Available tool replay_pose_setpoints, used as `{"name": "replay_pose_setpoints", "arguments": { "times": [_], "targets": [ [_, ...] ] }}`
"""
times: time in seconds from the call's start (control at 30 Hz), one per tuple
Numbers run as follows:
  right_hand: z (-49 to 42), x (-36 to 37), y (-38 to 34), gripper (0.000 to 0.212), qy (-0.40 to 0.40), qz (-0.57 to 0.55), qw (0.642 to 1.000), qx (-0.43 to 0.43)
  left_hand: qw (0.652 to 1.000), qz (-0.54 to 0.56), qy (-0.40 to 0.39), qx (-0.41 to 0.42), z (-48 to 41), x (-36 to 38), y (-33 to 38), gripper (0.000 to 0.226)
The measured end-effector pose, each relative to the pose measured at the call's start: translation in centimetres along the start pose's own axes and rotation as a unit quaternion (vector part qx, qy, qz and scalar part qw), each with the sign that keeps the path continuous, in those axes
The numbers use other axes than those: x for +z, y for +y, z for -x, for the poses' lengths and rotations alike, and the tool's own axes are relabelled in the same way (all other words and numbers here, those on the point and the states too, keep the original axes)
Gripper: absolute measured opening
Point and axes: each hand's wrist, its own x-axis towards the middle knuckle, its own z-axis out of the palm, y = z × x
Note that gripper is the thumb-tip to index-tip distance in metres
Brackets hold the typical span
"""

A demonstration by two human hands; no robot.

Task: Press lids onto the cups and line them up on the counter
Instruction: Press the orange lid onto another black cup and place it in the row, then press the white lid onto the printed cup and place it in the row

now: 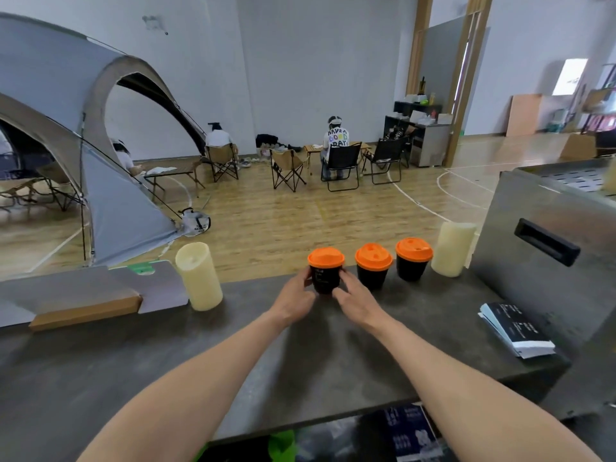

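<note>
Tabletop [233, 345] of dark grey carries a row of black paper cups near its far edge: the leftmost cup [325, 280], the middle cup [372, 276] and the rightmost cup [411, 270], all upright with small gaps between them. Each wears an orange lid [326, 256] seated flat on its rim. The leftmost cup stands between both arms. The left grip [295, 296] (a bare hand, its forearm reaching in from the lower left) is curled round the cup's left wall. The right grip [355, 296] grasps the opposite wall, thumb low by the base and fingers higher up the side. The other two cups stand untouched. A cream pillar candle [451, 250] stands just beside the rightmost cup, and a second cream candle [200, 278] stands well to the left of the row. At the right end rises a stainless-steel cabinet [520, 208] with a black recessed handle [546, 246], and a stack of printed leaflets [516, 328] lies on the tabletop near it. At the left end lie a flat cardboard box [86, 313] and a grey board [156, 288]. Beyond the tabletop, a wooden floor [300, 221] holds a grey tent [50, 111] and folding chairs [341, 165], where people sit facing away.
</note>
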Motion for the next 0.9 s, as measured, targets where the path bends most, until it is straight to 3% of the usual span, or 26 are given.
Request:
{"name": "replay_pose_setpoints", "arguments": {
  "times": [0.2, 0.43, 0.67, 0.77, 0.83, 0.9],
  "targets": [
    [-0.2, -0.2, 0.9, 0.056, -0.002, 0.016, 1.000, -0.002, 1.000, 0.014, -0.006, 0.000, -0.4, 0.8, -0.8, 0.080],
    [0.2, -0.1, 1.3, 0.052, -0.006, 0.011, 1.000, -0.005, 0.995, 0.075, 0.031, -0.062, -0.6, 1.8, -1.3, 0.071],
    [-0.3, 0.2, 1.6, 0.057, -0.029, 0.063, 0.997, 0.016, 0.995, 0.043, 0.022, -0.087, -0.7, 1.6, -1.3, 0.071],
    [0.1, 0.8, 2.2, 0.054, 0.018, 0.102, 0.993, 0.049, 0.996, -0.032, 0.033, -0.082, 0.2, 0.8, -1.4, 0.075],
    [0.8, 1.3, 2.2, 0.037, 0.098, 0.134, 0.985, 0.048, 0.988, -0.135, 0.059, -0.054, 1.2, -0.2, -1.7, 0.071],
    [1.6, 2.5, 1.3, 0.024, 0.126, 0.169, 0.977, 0.030, 0.967, -0.241, 0.082, -0.028, 2.7, -1.9, -2.3, 0.060]
  ]
}}
